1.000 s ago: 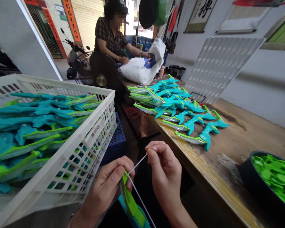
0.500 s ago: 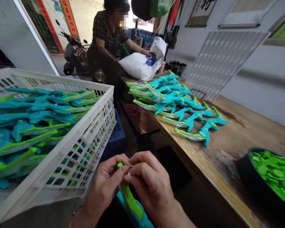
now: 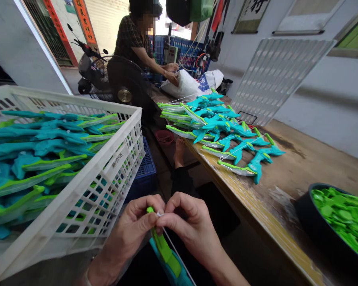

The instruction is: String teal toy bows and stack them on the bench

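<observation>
My left hand [image 3: 131, 226] grips the tip of a green and teal plastic toy bow [image 3: 168, 258], with thumb and index finger pinched around its green end. At that tip my right hand [image 3: 192, 222] pinches a white string [image 3: 178, 254] between thumb and forefinger. The string runs down along the bow towards me, and a small white loop or knot shows between the two hands. Its exact shape is partly hidden by my fingertips. The bow slants downward, and its lower end leaves the view.
A white plastic crate [image 3: 106, 174] full of toy bow pieces stands left. Strung toy bows [image 3: 255, 165] lie on the wooden table [image 3: 289, 174] at right, beside a black basin [image 3: 304, 214] of green parts. Beyond a fan [image 3: 116, 79], another person handles a white sack [image 3: 186, 84].
My right fingers have shifted slightly and the string now runs visibly straight down beside the bow. The other person has turned and the white sack has tipped lower.
</observation>
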`<state>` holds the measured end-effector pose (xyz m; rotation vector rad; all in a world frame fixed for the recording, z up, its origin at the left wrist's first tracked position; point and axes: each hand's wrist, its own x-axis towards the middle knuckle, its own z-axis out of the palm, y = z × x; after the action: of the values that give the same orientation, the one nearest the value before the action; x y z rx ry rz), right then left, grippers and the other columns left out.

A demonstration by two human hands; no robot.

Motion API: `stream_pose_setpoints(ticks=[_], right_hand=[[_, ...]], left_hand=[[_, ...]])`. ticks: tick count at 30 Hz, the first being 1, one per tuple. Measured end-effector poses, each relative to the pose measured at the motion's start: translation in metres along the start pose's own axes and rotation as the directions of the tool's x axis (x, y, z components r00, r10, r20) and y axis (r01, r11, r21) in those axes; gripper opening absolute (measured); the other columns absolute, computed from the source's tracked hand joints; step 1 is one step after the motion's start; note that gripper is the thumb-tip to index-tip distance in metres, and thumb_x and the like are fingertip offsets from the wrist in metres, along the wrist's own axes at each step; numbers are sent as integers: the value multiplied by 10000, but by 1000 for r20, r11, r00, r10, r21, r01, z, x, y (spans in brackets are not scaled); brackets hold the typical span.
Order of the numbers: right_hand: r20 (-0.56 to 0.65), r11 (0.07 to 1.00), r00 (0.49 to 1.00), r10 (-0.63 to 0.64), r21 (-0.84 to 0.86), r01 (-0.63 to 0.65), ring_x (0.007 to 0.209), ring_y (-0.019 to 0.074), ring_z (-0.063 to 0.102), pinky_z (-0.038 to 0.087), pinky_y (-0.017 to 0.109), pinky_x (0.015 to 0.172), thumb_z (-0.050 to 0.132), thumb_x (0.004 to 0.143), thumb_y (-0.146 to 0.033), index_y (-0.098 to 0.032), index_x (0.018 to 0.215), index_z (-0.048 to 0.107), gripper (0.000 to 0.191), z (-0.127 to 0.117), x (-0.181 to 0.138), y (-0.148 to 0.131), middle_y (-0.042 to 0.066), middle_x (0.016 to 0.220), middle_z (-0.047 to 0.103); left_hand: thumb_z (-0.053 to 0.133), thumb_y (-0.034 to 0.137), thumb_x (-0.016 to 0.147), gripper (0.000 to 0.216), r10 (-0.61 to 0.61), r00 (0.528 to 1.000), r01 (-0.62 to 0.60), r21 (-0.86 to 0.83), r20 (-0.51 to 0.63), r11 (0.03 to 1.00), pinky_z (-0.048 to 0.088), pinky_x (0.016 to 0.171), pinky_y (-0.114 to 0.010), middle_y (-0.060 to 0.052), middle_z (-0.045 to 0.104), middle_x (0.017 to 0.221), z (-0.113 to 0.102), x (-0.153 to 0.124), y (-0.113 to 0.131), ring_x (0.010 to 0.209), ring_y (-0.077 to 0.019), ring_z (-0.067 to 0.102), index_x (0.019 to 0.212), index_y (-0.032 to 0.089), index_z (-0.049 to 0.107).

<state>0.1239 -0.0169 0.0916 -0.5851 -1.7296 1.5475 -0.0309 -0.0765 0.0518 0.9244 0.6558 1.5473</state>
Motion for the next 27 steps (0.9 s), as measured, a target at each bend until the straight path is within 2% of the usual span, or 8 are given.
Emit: stream_pose_setpoints(ticks=[6, 11, 15, 18, 20, 23, 25, 27], right_hand=[[38, 990, 995, -93, -101, 96, 581, 64, 508, 356, 184, 554, 830, 881, -487, -165, 726, 652, 400, -5, 4, 0, -49, 654, 635], [62, 943, 971, -230, -231, 238, 605, 56, 557, 379, 170, 584, 803, 933, -382, -176, 782, 648, 299, -6, 3, 1, -54, 707, 664], [87, 907, 968, -237, -336, 252, 676, 83, 591, 422, 183, 629, 726, 999, -277, -186, 838, 639, 205, -6, -2, -2, -33, 759, 654], [107, 886, 963, -249, -376, 271, 739, 103, 606, 465, 196, 668, 604, 1042, -170, -189, 896, 623, 148, -4, -5, -6, -5, 828, 634], [106, 842, 938, -331, -415, 345, 825, 121, 627, 505, 212, 725, 543, 1037, -100, -185, 958, 612, 134, 0, -7, -7, 27, 926, 637], [137, 750, 868, -478, -450, 484, 984, 163, 642, 549, 262, 827, 523, 1010, -29, -174, 1045, 593, 165, 5, -6, -6, 89, 1105, 648], [177, 701, 827, -534, -454, 550, 975, 176, 639, 560, 283, 824, 523, 999, -10, -166, 1057, 584, 177, 7, -4, -6, 100, 1086, 654], [209, 665, 808, -551, -475, 577, 902, 174, 628, 562, 284, 772, 514, 1000, -11, -161, 1054, 585, 175, 7, -3, -8, 90, 1004, 651]], left_hand=[[797, 451, 877, 291, -16, 1000, 15, 73, 12, 997, 378, 628, -240, 12, 563, 700, -5, -3, 4, 675, -115, 493, 761, 195, 722], [731, 402, 934, 321, -29, 996, 44, 184, -85, 982, 363, 624, -250, 13, 538, 693, -4, -7, -1, 668, -119, 462, 713, 184, 652], [678, 377, 965, 336, -18, 986, 57, 236, -164, 970, 366, 604, -241, 17, 522, 675, -3, -8, -8, 639, -110, 469, 700, 179, 622], [679, 393, 957, 333, -36, 983, 73, 200, -182, 977, 381, 587, -231, 17, 519, 674, -2, -8, -7, 620, -107, 488, 708, 177, 633], [713, 410, 927, 339, -69, 981, 97, 151, -182, 984, 391, 582, -228, 10, 530, 687, -1, -8, -4, 619, -108, 500, 701, 168, 635], [804, 456, 836, 331, -133, 976, 147, 69, -174, 987, 398, 577, -226, -4, 569, 691, 0, -6, 3, 614, -115, 516, 759, 156, 687], [843, 473, 789, 353, -149, 976, 155, 28, -157, 987, 386, 567, -222, -4, 565, 661, 1, -5, 6, 599, -113, 508, 769, 149, 705], [845, 469, 787, 368, -136, 982, 138, 3, -132, 990, 365, 559, -221, -1, 544, 636, 3, -4, 8, 587, -107, 492, 714, 145, 686]])
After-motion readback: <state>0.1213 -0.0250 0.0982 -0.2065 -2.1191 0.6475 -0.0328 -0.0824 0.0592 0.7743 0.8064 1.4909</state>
